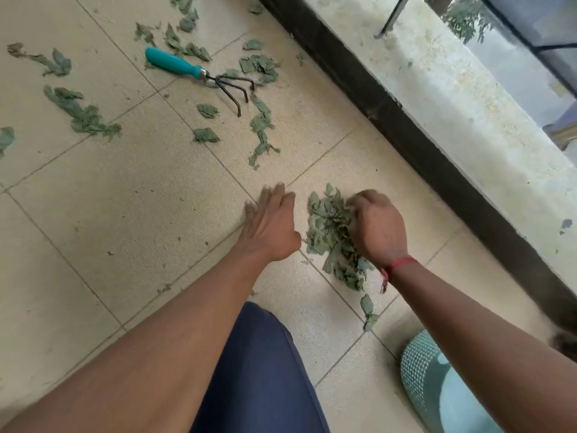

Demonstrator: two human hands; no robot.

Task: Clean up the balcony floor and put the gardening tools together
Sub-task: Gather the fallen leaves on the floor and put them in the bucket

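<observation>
Leaf pile (pixel 327 235): right hand (pixel 377 226) grip curled on it; left hand (pixel 268 226) flat just beside.

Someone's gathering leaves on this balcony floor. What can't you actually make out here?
Head view only:
1. Right hand: its own back hides the fingers and how much of the leaf pile they grip.
2. Left hand: fingertips motion-blurred; touching the floor or not, unclear.
3. Teal perforated object: cut off by the bottom edge, crossed by the right forearm; identity unclear.
</observation>
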